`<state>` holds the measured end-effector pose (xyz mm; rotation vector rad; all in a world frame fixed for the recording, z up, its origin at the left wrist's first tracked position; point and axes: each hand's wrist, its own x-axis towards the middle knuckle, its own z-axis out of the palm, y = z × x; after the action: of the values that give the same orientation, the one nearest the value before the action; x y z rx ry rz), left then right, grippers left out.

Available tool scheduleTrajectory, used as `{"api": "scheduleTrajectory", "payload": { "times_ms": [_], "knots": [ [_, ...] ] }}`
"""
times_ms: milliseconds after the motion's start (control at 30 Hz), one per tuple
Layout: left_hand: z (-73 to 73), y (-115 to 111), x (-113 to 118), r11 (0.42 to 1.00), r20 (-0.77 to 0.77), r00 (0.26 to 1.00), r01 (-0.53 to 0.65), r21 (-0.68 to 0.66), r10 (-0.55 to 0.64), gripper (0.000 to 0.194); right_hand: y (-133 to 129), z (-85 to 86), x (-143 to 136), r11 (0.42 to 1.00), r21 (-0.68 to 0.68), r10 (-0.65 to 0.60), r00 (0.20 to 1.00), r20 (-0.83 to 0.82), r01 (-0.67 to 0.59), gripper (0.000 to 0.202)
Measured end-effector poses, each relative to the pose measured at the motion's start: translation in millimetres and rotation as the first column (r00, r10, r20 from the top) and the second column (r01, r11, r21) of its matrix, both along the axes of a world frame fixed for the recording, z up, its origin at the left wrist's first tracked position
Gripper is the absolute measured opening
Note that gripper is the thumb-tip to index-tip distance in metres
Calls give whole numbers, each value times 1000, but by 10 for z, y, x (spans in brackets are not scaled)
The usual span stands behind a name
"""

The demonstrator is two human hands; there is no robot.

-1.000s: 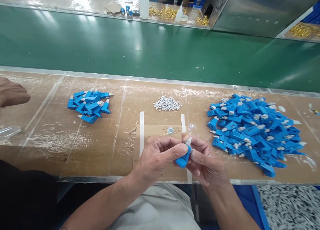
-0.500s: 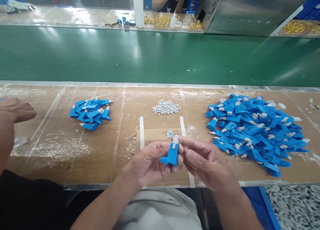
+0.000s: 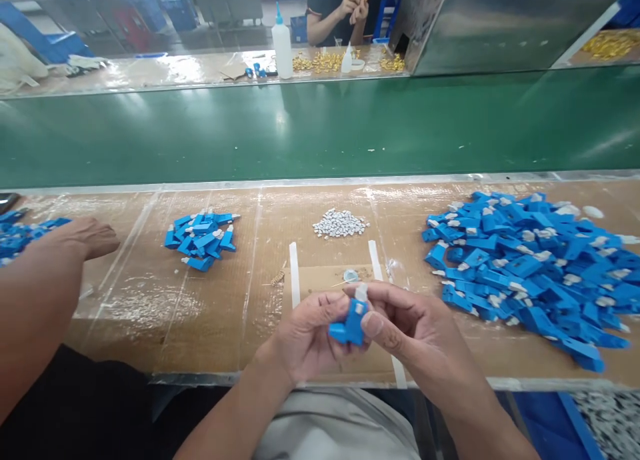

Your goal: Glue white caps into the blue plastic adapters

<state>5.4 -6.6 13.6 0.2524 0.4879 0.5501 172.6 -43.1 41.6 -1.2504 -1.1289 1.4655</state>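
Observation:
A blue plastic part (image 3: pixel 354 323) with a whitish tip pointing up is held between my two hands over the near edge of the table. My left hand (image 3: pixel 310 333) grips it from the left, thumb on its upper side. On the right, the thumb and fingers of my right hand (image 3: pixel 407 320) close on the part's right side. Just beyond my hands lies a small round clear piece (image 3: pixel 351 275) between two white tape strips (image 3: pixel 295 273). Farther back is a little heap of grey-white bits (image 3: pixel 341 224).
A large pile of blue parts (image 3: pixel 530 260) covers the right; a smaller one (image 3: pixel 203 239) lies left of centre. Another person's arm (image 3: pixel 45 287) reaches in at far left, near more blue parts (image 3: pixel 25 237). Beyond the green belt (image 3: pixel 320 127), a person handles gold pieces beside a white bottle (image 3: pixel 283 50).
The view has shifted, so the table contents appear farther right and lower. My right thumb has moved onto the blue part. More blue parts show beside the other person's arm.

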Motion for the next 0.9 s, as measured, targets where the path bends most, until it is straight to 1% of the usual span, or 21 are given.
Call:
{"api": "scheduleTrajectory", "payload": {
  "times_ms": [67, 133, 167, 200, 233, 267, 300, 333, 367, 400, 433, 467, 533, 600, 667, 700, 733, 767, 800, 833, 900],
  "knots": [
    [31, -52, -13, 991, -126, 992, -16, 133, 33, 33, -4, -46, -11, 1000, -8, 9, 1000, 23, -9, 31],
    [91, -68, -69, 958, -257, 966, 34, 286, 42, 35, -29, -95, -14, 1000, -3, 6, 1000, 22, -6, 29],
    [132, -51, -123, 923, -342, 936, 57, 381, 83, 37, -48, -122, -5, 1000, -3, 10, 1000, 18, -10, 33],
    [177, -12, -198, 872, -446, 878, 74, 484, 173, 37, -68, -152, 13, 1000, -9, 14, 1000, 19, -14, 38],
    [223, 49, -297, 802, -551, 771, 89, 591, 321, 36, -88, -183, 38, 1000, -18, 17, 999, 28, -16, 44],
    [265, 133, -419, 715, -624, 598, 119, 689, 502, 33, -106, -215, 70, 1000, -20, 20, 999, 43, -19, 48],
    [298, 238, -562, 625, -638, 365, 171, 762, 678, 30, -121, -248, 103, 1000, -17, 22, 998, 63, -21, 50],
    [318, 359, -720, 550, -587, 109, 246, 798, 802, 29, -132, -279, 133, 1000, -8, 25, 996, 83, -25, 48],
    [326, 490, -887, 510, -501, -119, 336, 792, 857, 28, -141, -309, 156, 1000, -2, 24, 995, 102, -24, 45],
    [322, 622, -1056, 510, -413, -306, 407, 758, 858, 28, -149, -335, 171, 1000, -5, 21, 993, 117, -20, 41],
    [310, 747, -1220, 542, -361, -424, 472, 695, 831, 28, -158, -358, 181, 1000, -20, 15, 992, 129, -12, 37],
    [295, 853, -1371, 580, -338, -492, 510, 635, 802, 26, -168, -376, 190, 999, -40, 10, 991, 136, -5, 35],
    [277, 986, -1599, 625, -351, -531, 530, 573, 771, 22, -200, -397, 243, 998, -57, 20, 989, 150, -11, 32],
    [287, 994, -1665, 631, -360, -532, 520, 576, 767, 24, -232, -377, 388, 1000, -21, 19, 976, 215, -15, 33],
    [314, 895, -1530, 585, -310, -526, 509, 632, 792, 29, -232, -284, 638, 998, 44, -47, 934, 353, 34, 33],
    [325, 818, -1398, 532, -263, -510, 502, 682, 819, 31, -205, -203, 793, 993, 80, -116, 887, 447, 89, 32],
    [328, 728, -1238, 463, -235, -450, 507, 727, 862, 30, -151, -105, 960, 981, 135, -192, 823, 534, 142, 31],
    [321, 631, -1067, 390, -231, -344, 523, 758, 910, 29, -65, 3, 1139, 957, 201, -289, 724, 626, 209, 32],
    [303, 532, -895, 295, -194, -238, 534, 792, 952, 26, 55, 109, 1328, 931, 263, -364, 591, 720, 253, 33],
    [275, 433, -729, 206, -172, -113, 552, 808, 979, 25, 205, 204, 1527, 880, 366, -469, 433, 769, 303, 33],
    [204, 244, -431, 84, -208, 153, 574, 815, 966, 26, 561, 328, 1930, 852, 423, -484, 158, 861, 308, 35]
  ]
}}
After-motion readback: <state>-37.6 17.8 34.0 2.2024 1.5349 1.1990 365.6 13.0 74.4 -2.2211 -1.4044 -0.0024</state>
